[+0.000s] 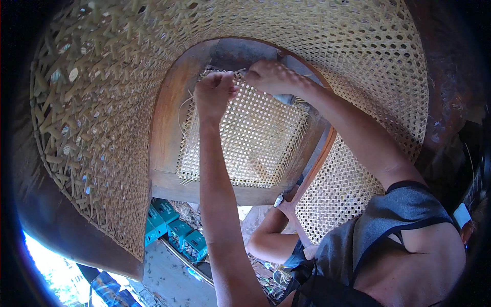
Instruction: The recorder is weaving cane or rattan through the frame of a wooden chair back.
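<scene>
A woven cane seat panel lies in a wooden chair seat frame, its cut strand ends sticking out along the edges. My left hand is closed over the panel's far left corner, fingers curled in a pinch. Close by on its right, my right hand is also closed, its fingertips bent down at the far edge. A thin pale cane strand runs between the fingers of both hands. Below my right hand a grey cylindrical object rests by the panel; I cannot tell its kind.
A tall curved cane backrest wraps around the seat on the left, far side and right. Several teal boxes stand on the floor at lower left. A bent limb is beside the chair's wooden armrest.
</scene>
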Action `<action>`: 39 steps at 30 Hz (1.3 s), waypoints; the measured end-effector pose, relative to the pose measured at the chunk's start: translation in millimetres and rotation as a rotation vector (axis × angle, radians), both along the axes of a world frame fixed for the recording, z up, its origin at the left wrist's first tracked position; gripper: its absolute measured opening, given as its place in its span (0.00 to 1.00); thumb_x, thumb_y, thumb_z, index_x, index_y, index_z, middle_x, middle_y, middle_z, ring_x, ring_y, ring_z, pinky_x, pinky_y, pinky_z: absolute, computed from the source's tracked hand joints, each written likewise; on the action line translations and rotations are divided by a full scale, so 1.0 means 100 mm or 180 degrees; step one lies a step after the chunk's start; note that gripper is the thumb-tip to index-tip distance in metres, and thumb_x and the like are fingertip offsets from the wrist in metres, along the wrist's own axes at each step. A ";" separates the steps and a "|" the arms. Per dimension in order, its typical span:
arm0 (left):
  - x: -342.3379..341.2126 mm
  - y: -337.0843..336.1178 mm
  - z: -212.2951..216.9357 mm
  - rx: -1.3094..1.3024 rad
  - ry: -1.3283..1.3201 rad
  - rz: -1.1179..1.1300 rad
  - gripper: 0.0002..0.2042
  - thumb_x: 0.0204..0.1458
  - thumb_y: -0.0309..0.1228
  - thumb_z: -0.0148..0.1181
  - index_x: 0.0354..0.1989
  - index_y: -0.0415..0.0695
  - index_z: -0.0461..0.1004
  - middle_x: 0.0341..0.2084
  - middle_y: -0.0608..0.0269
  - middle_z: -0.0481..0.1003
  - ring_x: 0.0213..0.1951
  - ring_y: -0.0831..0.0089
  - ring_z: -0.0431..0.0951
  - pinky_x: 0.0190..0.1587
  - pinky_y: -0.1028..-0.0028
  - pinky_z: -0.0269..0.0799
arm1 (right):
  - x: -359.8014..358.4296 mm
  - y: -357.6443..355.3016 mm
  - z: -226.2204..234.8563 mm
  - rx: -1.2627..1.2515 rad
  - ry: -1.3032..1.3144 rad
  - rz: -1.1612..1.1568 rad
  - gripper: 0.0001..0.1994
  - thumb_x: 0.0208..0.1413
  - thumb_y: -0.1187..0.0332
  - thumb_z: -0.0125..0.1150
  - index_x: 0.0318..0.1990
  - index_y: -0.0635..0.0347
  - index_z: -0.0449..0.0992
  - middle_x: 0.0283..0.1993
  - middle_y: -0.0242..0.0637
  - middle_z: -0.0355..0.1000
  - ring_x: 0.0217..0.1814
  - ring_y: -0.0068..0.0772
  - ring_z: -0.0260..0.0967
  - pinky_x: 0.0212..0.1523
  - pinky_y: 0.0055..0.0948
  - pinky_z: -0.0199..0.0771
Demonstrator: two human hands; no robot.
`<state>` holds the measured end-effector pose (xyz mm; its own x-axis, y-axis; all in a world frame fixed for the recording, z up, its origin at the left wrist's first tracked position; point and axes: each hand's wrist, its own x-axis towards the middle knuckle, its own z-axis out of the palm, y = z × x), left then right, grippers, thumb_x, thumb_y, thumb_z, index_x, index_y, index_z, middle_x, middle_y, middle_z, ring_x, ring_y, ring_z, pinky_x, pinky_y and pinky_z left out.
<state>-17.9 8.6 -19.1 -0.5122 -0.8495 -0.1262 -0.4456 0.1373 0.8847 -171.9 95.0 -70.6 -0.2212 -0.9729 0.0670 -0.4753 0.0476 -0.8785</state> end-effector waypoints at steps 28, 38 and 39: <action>-0.02 -0.07 -0.01 -0.0800 -0.0448 -0.0160 0.06 0.51 0.26 0.61 0.28 0.35 0.79 0.17 0.63 0.77 0.20 0.81 0.77 0.23 0.79 0.74 | 0.41 -0.17 -0.22 -0.0477 -0.0965 -0.0122 0.16 0.59 0.64 0.50 0.26 0.66 0.77 0.19 0.42 0.74 0.19 0.34 0.74 0.25 0.37 0.75; 0.06 -0.07 -0.04 -0.1107 -0.0540 -0.0180 0.07 0.54 0.27 0.58 0.31 0.36 0.78 0.19 0.66 0.77 0.20 0.80 0.79 0.22 0.79 0.74 | 0.18 -0.28 -0.17 -0.0244 0.0586 -0.0058 0.13 0.51 0.67 0.53 0.24 0.67 0.79 0.22 0.51 0.75 0.27 0.50 0.77 0.36 0.43 0.78; 0.05 -0.05 0.00 -0.1129 -0.0559 -0.0201 0.07 0.55 0.28 0.58 0.32 0.36 0.78 0.19 0.65 0.77 0.20 0.80 0.79 0.22 0.79 0.74 | 0.17 -0.29 -0.11 0.0014 0.0567 0.0084 0.13 0.51 0.67 0.53 0.23 0.67 0.79 0.21 0.50 0.75 0.27 0.49 0.77 0.36 0.43 0.78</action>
<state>-12.6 3.9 -19.1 -0.5615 -0.8237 0.0791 -0.5667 0.4524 0.6886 -154.5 65.5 -81.1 -0.1805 -0.9786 0.0985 -0.6246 0.0367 -0.7801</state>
